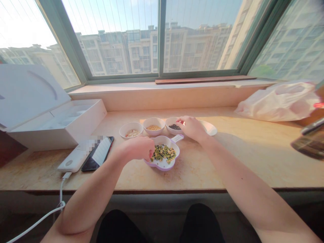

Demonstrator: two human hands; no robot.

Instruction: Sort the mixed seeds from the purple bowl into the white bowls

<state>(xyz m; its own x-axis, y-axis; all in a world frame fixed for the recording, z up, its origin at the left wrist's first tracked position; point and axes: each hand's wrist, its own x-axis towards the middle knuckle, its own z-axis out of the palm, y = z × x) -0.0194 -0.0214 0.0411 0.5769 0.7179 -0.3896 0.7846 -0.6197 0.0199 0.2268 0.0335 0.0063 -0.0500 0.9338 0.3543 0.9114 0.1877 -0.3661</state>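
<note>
A purple-rimmed, handled dish (165,167) holds mixed green, black and yellow beans (164,152). My left hand (140,148) is at the dish's left side, its fingers curled together down at the beans; whatever they pinch is hidden. Behind the dish, my right hand (191,127) reaches over the right rim of a white bowl of black beans (174,127), fingertips drawn together; anything between them is too small to see. To its left stand a bowl of yellow beans (153,128) and a bowl of pale flat pieces (132,133). A white dish (210,128) is partly hidden behind my right hand.
On the left are an open white box (86,118), a white power bank (73,160) with a cable (61,189), and a black phone (97,155). A white plastic bag (278,101) and a brown glassy object (308,143) are on the right. The window (160,44) rises behind.
</note>
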